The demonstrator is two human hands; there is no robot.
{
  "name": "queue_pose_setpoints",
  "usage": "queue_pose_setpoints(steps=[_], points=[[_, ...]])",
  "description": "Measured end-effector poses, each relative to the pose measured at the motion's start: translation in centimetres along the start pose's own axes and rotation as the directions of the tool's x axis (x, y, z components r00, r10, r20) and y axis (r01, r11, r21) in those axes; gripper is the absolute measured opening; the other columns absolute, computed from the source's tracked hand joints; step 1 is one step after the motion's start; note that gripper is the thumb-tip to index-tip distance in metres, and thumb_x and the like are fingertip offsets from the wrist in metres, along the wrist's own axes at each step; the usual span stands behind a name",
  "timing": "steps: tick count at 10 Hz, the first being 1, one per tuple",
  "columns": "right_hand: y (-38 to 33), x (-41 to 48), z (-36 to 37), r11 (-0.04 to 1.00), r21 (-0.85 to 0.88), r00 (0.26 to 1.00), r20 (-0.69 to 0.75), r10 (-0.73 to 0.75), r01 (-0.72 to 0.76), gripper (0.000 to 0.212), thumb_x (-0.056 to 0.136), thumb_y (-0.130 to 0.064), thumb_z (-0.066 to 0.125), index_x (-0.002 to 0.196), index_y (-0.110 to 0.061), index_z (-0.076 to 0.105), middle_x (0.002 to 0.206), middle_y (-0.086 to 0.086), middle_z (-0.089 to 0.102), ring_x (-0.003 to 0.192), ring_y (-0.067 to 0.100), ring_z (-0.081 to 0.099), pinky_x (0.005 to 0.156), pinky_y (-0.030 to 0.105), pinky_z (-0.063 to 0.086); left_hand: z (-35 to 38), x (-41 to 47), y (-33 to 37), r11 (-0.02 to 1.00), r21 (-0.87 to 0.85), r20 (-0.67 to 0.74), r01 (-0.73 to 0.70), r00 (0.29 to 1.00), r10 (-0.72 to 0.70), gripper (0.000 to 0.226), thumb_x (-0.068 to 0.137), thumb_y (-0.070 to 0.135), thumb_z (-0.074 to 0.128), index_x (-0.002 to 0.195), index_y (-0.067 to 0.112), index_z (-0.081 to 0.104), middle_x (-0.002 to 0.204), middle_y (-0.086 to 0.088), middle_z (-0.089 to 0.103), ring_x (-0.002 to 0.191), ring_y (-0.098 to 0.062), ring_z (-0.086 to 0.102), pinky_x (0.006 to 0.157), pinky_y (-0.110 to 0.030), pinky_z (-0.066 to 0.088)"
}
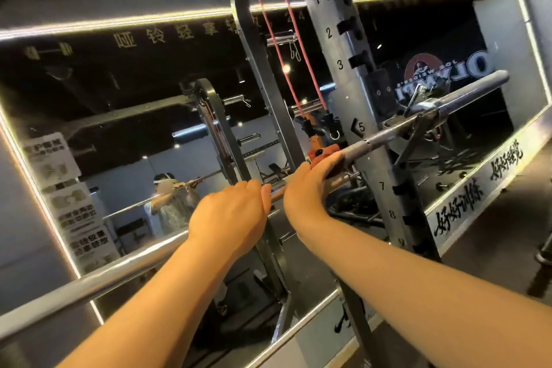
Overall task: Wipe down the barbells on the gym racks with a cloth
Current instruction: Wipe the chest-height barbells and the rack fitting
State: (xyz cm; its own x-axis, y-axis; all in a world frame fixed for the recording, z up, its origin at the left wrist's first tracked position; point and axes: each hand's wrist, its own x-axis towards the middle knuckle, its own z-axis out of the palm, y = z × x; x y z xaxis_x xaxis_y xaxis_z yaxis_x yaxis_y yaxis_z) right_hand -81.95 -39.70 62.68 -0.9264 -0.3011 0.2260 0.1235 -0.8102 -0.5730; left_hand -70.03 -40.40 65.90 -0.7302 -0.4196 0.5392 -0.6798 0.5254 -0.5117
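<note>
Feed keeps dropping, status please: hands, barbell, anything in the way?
Both on the barbell: left hand and right hand grip it. No cloth in sight. Ahead: orange clamp on the bar beside right hand, rack post beyond.

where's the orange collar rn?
Head view, centre: the orange collar sits on the barbell, at the right hand, just left of the numbered rack upright.

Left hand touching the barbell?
Touching. Head view: the left hand has its fingers curled round the barbell, with bar showing on either side.
</note>
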Motion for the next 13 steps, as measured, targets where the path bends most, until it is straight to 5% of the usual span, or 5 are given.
queue_pose_setpoints(steps=[3,6,10,12,13], points=[[-0.4,0.1,-0.5,0.979,-0.042,0.969,0.157,-0.189,0.198,0.074,0.101,-0.007,0.018,0.158,-0.036,-0.018,0.154,-0.042,-0.006,0.151,0.039,0.020,0.120,0.069,0.005,-1.0,-3.3,-3.6,0.987,-0.141,0.039,0.079,0.996,-0.074,0.020,0.109,0.039,0.029,0.100,0.027,0.042,0.089,0.006,0.055,0.082,-0.014,0.060,0.082,-0.036,0.057],[2.5,-3.2,1.1,0.935,-0.207,0.942,0.233,-0.240,0.289,0.067,0.105,-0.012,0.020,0.159,-0.017,-0.018,0.161,-0.021,-0.009,0.151,0.009,0.003,0.124,0.040,-0.008,-0.3,-3.3,-3.2,0.995,-0.070,0.005,0.075,0.997,-0.075,0.039,0.108,0.047,0.015,0.100,0.025,0.047,0.078,0.007,0.049,0.069,-0.012,0.055,0.070,-0.034,0.055],[0.8,-11.3,3.6,0.997,0.006,0.997,0.030,0.072,-0.072,0.067,0.104,-0.045,0.048,0.155,-0.052,0.006,0.154,0.001,0.030,0.120,0.014,0.052,0.100,0.042,0.053,-1.5,-7.6,-7.1,0.984,0.044,0.056,0.175,0.983,-0.177,0.038,0.108,0.040,0.019,0.100,0.023,0.052,0.086,0.005,0.059,0.077,-0.017,0.063,0.074,-0.042,0.059],[3.0,-11.7,1.0,0.703,-0.453,0.794,0.545,-0.269,0.548,0.056,0.110,-0.034,0.031,0.162,-0.027,0.012,0.168,-0.003,-0.021,0.146,0.000,-0.031,0.123,0.024,-0.004,-1.6,-8.3,-7.1,0.977,-0.004,0.048,0.211,0.976,-0.211,0.022,0.107,0.037,0.029,0.100,0.023,0.044,0.083,0.004,0.052,0.073,-0.018,0.059,0.069,-0.040,0.058],[3.0,-6.6,-1.2,0.614,-0.483,0.763,0.544,-0.348,0.624,0.038,0.105,-0.040,0.022,0.134,-0.034,0.046,0.160,0.002,0.022,0.155,0.026,0.003,0.125,0.056,0.015,-1.7,-9.2,-8.3,0.976,-0.041,0.052,0.214,0.976,-0.212,0.033,0.108,0.040,0.015,0.093,0.025,0.040,0.079,0.006,0.051,0.069,-0.012,0.056,0.074,-0.037,0.058]])
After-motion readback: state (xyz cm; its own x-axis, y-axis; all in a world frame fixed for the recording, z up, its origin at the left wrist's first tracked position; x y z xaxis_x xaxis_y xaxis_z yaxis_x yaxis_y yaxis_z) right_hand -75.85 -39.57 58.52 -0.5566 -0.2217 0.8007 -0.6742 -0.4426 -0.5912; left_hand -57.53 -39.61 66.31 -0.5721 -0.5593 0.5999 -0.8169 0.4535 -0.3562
